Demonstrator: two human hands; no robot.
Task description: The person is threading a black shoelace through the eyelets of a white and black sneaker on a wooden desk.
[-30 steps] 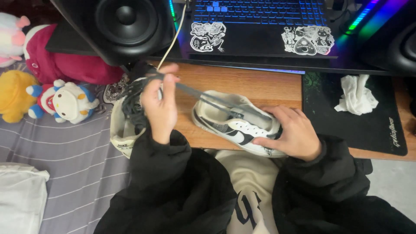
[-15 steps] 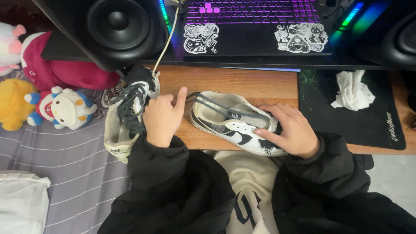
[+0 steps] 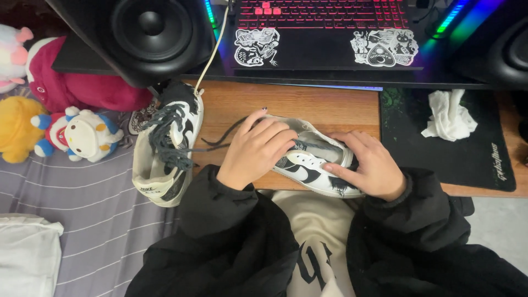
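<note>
Sneaker lies on its side at tabletop edge, left hand pressing its lace end, right hand clamped around the heel. Looks light, soft upper, stiff sole; grip by the sole.

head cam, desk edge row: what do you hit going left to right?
Yellow plush → white plush → laced sneaker → left hand → sneaker being held → right hand → crumpled tissue on the black mat.
</note>
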